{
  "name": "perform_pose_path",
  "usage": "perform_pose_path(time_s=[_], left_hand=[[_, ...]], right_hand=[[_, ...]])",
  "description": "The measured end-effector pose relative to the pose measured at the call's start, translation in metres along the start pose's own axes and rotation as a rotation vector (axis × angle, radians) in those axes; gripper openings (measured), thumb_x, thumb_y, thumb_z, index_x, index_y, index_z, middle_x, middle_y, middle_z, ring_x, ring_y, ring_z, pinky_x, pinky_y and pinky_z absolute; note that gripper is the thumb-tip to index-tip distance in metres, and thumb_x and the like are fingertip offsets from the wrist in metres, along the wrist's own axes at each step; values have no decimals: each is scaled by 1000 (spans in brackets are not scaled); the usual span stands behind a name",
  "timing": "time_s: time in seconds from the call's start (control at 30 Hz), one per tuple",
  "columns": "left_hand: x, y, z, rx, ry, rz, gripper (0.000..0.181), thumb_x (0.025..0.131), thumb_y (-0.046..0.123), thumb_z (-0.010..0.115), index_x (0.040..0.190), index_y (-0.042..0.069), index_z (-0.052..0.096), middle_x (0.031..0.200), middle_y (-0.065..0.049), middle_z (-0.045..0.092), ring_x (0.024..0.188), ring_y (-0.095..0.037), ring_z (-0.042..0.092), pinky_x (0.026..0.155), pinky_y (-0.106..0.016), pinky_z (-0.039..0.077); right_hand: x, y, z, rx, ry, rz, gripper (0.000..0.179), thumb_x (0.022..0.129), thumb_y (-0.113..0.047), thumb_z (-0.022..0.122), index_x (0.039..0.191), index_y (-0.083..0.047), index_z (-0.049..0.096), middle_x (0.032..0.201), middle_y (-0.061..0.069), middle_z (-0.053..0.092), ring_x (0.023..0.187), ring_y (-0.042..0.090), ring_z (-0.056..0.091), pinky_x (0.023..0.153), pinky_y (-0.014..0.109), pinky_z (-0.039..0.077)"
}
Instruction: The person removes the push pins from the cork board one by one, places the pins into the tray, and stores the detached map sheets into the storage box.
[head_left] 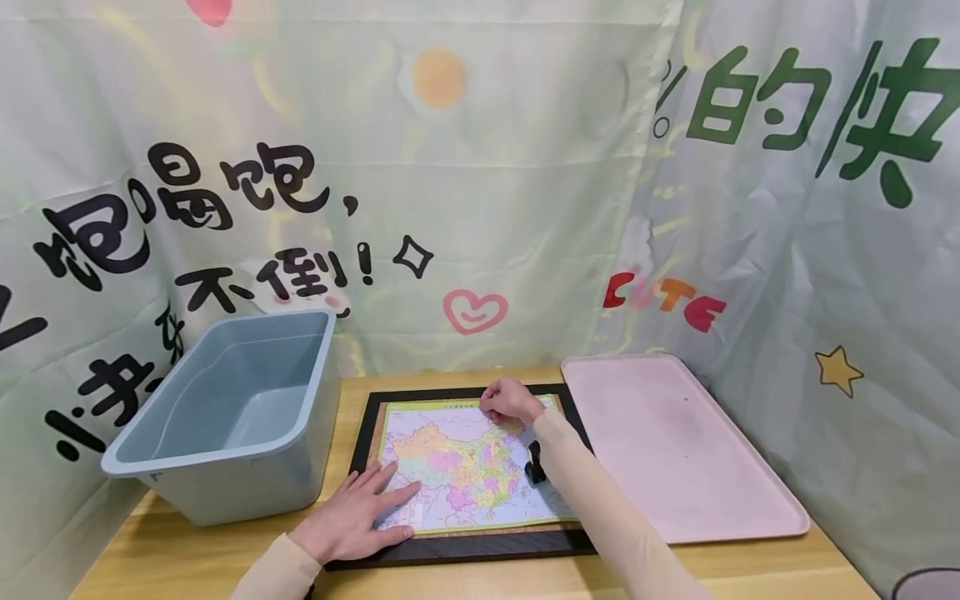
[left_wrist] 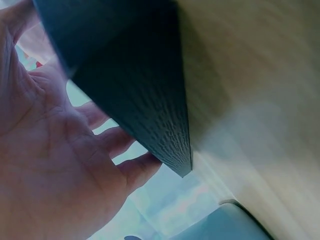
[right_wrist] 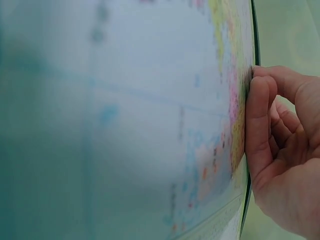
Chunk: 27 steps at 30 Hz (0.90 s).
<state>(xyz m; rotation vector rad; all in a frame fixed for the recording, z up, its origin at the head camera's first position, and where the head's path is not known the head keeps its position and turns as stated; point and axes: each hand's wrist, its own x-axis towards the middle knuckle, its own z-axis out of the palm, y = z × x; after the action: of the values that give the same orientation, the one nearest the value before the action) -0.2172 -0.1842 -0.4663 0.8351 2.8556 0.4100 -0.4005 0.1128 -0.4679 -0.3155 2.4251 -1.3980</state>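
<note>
A colourful map sheet (head_left: 450, 467) lies on a brown board inside a black frame (head_left: 480, 547) on the table. My left hand (head_left: 356, 512) rests spread over the lower left corner of the frame, fingertips on the map. From below, the left wrist view shows its palm (left_wrist: 55, 150) beside the frame's dark edge (left_wrist: 145, 105). At the map's top edge, my right hand (head_left: 512, 400) touches the sheet with curled fingers. In the right wrist view its thumb and fingertips (right_wrist: 259, 87) come together against the map; anything between them is hidden.
A deep blue-grey plastic bin (head_left: 300, 450) stands to the left of the frame. On the right, a flat pink tray (head_left: 675, 450) lies close against the frame. Printed curtains (head_left: 480, 208) hang behind and beside the wooden table (head_left: 806, 575).
</note>
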Motion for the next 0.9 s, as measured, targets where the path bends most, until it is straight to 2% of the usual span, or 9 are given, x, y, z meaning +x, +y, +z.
perform_pose_path(time_s=[0.27,0.6,0.77,0.9], left_hand=[[0,1,-3,-20,-1,-7,61,94,63,49,146,31,49,156,-20,33,145,-49,23,108,-70,22],[0,1,-2,-20,-14,-24,61,93,65,48,146,34,49,156,-19,33,145,-49,23,106,-72,23],[-1,3,-3,-21,-15,-28,61,93,65,49,145,34,49,156,-19,33,144,-48,25,104,-73,23],[-2,4,-3,-31,-24,-19,61,93,64,49,146,33,48,156,-20,33,144,-49,24,105,-73,23]], right_hand=[[-2,-5,0,-91,8,-20,21,96,-11,59,78,-2,67,62,3,52,54,15,44,59,27,42],[-5,-5,1,-111,29,-54,14,95,-10,62,86,-2,70,67,4,55,55,14,47,57,27,44],[-7,-8,3,-183,67,-84,11,94,-9,65,88,-3,72,74,5,63,57,14,52,57,26,46],[-9,-8,4,-180,86,-71,10,93,-9,66,88,-4,73,79,6,67,60,15,56,58,27,50]])
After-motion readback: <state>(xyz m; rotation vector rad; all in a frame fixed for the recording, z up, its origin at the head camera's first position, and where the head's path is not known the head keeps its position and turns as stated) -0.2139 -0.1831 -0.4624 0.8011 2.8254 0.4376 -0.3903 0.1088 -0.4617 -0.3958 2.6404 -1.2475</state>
